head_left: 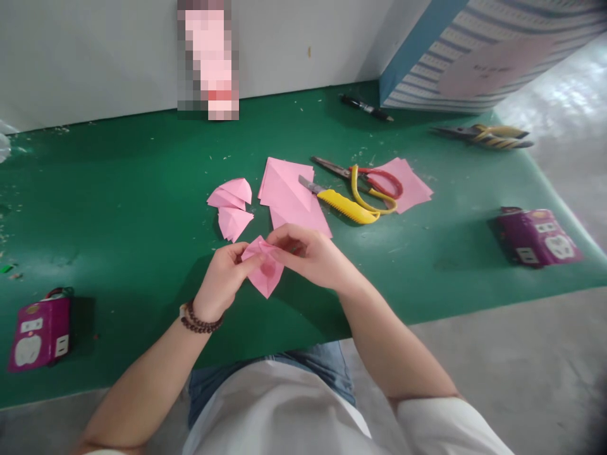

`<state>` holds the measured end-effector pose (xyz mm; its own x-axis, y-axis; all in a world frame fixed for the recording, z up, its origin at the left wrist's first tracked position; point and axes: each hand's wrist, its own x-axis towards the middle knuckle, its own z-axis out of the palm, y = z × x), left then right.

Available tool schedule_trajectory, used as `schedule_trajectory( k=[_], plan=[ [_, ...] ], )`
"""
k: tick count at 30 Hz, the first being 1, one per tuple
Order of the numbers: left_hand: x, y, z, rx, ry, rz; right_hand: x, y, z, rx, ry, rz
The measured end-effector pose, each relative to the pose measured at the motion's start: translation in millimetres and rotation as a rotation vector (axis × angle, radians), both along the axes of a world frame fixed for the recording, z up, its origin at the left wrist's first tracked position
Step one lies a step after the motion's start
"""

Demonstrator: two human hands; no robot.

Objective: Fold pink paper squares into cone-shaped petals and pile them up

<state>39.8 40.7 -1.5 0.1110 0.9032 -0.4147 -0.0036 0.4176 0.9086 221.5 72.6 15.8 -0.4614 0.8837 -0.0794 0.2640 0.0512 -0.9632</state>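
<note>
A folded piece of pink paper (267, 278) is held between both hands above the green table's front part. My left hand (225, 272) pinches its left side, thumb on top. From the right, my right hand (308, 253) grips its upper right edge between thumb and fingers. Just beyond the left hand lie two folded pink paper pieces (232, 205), fanned in shape. Past the right hand rests a stack of pink paper sheets (287, 183), with the blade of a yellow utility knife (348, 207) over its right edge.
Scissors (374, 183) with red and yellow handles lie partly on more pink sheets (408, 183). Farther off are a black pen (365, 109), pliers (488, 135) and a striped box (455, 63). Purple boxes (538, 237) stand at the right and left of the green table (142, 240).
</note>
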Motion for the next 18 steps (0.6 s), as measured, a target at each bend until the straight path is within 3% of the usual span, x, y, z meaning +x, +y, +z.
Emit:
schedule_trajectory(
  k=[12, 18],
  plan=[
    [4.9, 1.9, 3.7, 0.034, -0.086, 0.082, -1.6, 1.4, -2.2, -0.010, 0.050, -0.023],
    [4.9, 0.3, 4.5, 0.141, 0.033, 0.059, -2.3, 0.3, -2.3, -0.040, 0.042, -0.038]
  ],
)
